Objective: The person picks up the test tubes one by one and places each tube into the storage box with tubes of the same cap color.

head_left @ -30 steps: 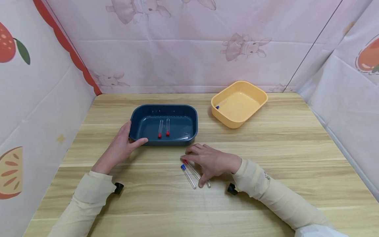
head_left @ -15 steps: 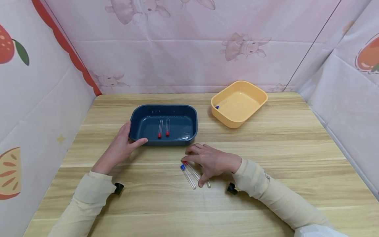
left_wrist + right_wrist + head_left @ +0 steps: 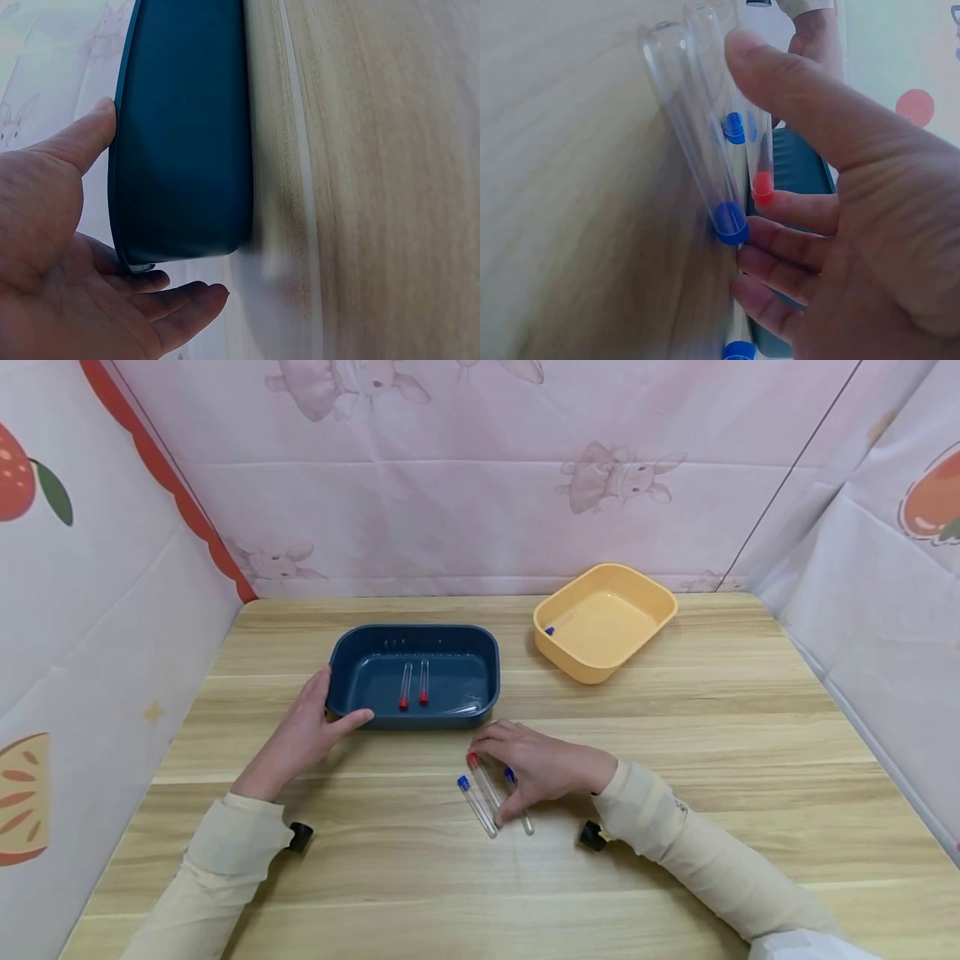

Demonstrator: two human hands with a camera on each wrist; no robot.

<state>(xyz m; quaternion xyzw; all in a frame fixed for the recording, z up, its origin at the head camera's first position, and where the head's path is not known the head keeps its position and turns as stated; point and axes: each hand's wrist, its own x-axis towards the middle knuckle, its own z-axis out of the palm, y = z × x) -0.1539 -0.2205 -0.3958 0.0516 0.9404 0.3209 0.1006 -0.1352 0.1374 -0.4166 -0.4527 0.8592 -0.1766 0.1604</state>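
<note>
My left hand [image 3: 303,735] rests at the near left corner of the dark blue tray [image 3: 416,723], thumb along its rim and fingers by its side. Two red-capped test tubes [image 3: 405,685] lie in that tray. With thumb and index finger my right hand [image 3: 543,764] pinches a clear test tube with a red cap [image 3: 763,184] by its two ends. To its left on the table lies a blue-capped test tube [image 3: 477,807]. Another blue-capped tube [image 3: 694,135] lies partly under the right hand. One more blue cap [image 3: 740,350] shows at the right wrist view's bottom edge.
A yellow tray [image 3: 573,667] stands at the back right of the wooden table [image 3: 420,893], with a blue-capped tube [image 3: 550,631] at its left side. Printed cloth walls [image 3: 480,518] enclose the back and both sides.
My right thumb has moved left and up onto the red-capped tube, which has shifted slightly up and right. The blue cap of the tube under the hand now shows. The left hand stays put.
</note>
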